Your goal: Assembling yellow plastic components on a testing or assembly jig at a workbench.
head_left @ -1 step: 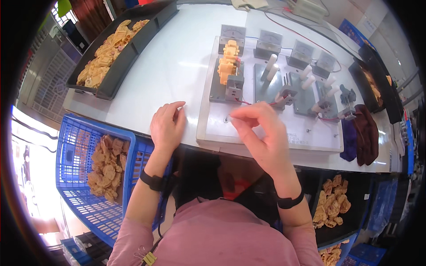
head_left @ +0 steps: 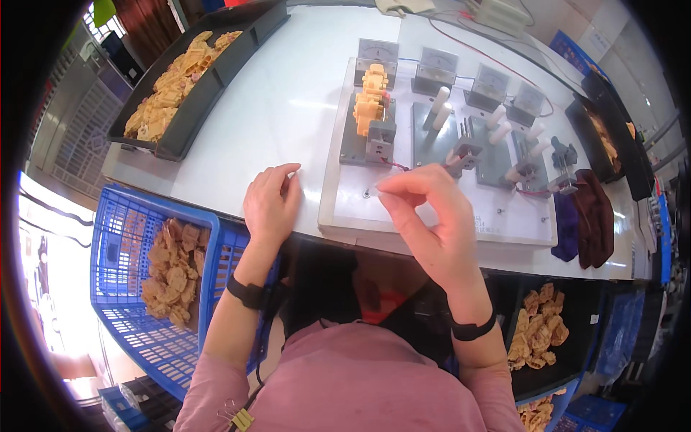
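Note:
My left hand (head_left: 269, 204) rests on the white table's near edge, left of a white test board (head_left: 330, 201). It holds nothing; its fingers are loosely bent, the thumb apart from them. Over the board's front, my right hand (head_left: 435, 219) has thumb and index finger brought together in a pinch, with nothing visible between the tips. A small toggle switch (head_left: 366, 193) stands just left of those fingertips, apart from them. Behind it, a yellow plastic part (head_left: 371, 104) sits on the board's leftmost grey fixture (head_left: 350, 147). An analog meter (head_left: 378, 57) stands behind that part.
More fixtures with white posts (head_left: 439, 104) stand to the right. A black tray (head_left: 194, 108) of yellow parts lies at far left. Below it is a blue basket (head_left: 115, 245) of similar parts. Dark cloths (head_left: 594, 219) lie right of the board; a black bin (head_left: 576, 360) holds more parts.
My right hand has shifted slightly to the right, its fingertips moving away from the toggle switch. My left hand and the yellow part on the fixture stay where they were.

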`<state>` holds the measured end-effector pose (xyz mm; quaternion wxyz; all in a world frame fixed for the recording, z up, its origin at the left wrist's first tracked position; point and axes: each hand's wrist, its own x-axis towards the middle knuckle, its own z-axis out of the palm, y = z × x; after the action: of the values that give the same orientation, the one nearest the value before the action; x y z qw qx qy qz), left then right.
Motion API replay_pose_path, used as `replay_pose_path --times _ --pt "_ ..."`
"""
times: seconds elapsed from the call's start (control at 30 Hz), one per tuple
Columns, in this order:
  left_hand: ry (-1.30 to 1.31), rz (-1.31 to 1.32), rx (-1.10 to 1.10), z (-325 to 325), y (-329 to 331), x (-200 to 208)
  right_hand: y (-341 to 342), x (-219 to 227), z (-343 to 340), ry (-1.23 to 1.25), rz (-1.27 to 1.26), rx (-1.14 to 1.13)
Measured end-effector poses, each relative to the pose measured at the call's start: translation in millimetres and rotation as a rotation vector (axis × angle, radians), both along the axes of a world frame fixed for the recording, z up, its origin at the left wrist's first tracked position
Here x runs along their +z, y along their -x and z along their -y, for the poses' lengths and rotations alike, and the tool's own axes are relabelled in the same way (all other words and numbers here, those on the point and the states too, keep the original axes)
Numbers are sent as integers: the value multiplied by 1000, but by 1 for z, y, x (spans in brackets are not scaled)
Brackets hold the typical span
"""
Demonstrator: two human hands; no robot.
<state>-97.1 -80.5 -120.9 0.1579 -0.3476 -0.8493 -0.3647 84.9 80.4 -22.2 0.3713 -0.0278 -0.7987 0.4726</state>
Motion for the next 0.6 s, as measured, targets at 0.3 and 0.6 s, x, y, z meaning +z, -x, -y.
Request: replay_pose_path --times 0.3,0.6 --pt "-14 20 36 5 2 -4 -27 77 -12 -206 -379 137" --pt "-17 49 -8 -3 2 -4 -51 82 58 273 -295 35"
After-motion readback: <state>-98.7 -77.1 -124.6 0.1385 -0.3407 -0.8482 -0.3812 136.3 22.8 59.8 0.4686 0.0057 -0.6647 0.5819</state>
